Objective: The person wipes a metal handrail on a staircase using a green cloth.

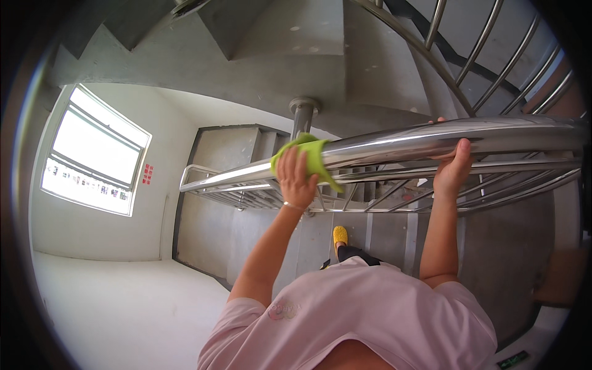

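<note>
A lime-green cloth [316, 155] is draped over the polished steel handrail [379, 147] of a staircase. My left hand [297, 178] lies on the cloth, pressing it around the rail with the fingers over the top. A thin band circles my left wrist. Further right along the same rail, my right hand [452, 169] grips the bare metal, its thumb on the near side and fingertips just showing beyond the top edge. Most of the right fingers are hidden behind the rail.
Below the handrail run slanted steel bars [388, 202]. Grey stairs [386, 233] descend beneath me, and a yellow shoe [340, 235] stands on them. A steel post [303, 118] rises beyond the rail. Overhead is another stair flight [277, 69]. At left is a window [97, 150] beside red wall writing.
</note>
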A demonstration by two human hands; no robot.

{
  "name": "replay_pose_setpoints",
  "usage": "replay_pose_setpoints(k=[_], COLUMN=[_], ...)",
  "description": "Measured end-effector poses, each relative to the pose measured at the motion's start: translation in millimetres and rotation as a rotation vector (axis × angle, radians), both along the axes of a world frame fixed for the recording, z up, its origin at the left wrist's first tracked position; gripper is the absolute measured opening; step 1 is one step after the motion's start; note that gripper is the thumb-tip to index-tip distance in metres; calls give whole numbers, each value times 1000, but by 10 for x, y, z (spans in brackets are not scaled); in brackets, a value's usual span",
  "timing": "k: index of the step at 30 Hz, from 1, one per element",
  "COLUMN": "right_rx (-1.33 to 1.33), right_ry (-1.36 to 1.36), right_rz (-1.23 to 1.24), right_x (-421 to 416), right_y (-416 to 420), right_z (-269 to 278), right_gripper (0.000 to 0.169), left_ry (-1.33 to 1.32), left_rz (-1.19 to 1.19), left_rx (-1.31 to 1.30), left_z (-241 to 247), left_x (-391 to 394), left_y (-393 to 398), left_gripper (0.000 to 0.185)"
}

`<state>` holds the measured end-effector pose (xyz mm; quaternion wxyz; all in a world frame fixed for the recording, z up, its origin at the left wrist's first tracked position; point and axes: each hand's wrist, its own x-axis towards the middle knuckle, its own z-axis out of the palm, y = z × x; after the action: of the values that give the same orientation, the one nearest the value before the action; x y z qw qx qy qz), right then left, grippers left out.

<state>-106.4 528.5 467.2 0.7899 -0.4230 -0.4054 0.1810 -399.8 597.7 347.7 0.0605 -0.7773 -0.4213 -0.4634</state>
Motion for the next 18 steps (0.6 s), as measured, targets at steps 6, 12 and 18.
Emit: replay_pose_setpoints(k=[6, 12, 18], right_rx=[2, 24, 45], right_ry=[29, 67, 100], right_rz=[-21, -25, -37], right_x=[-49, -124, -84], right_y=[12, 47, 67], right_z=[0, -61, -62], right_gripper=[58, 65, 59], left_ry=[-121, 14, 12], left_rz=[173, -57, -131], left_rx=[-334, -440, -758], left_z=[-407, 256, 267], left_x=[-647, -110, -283], left_y=[79, 153, 877], left_gripper=[47, 39, 40])
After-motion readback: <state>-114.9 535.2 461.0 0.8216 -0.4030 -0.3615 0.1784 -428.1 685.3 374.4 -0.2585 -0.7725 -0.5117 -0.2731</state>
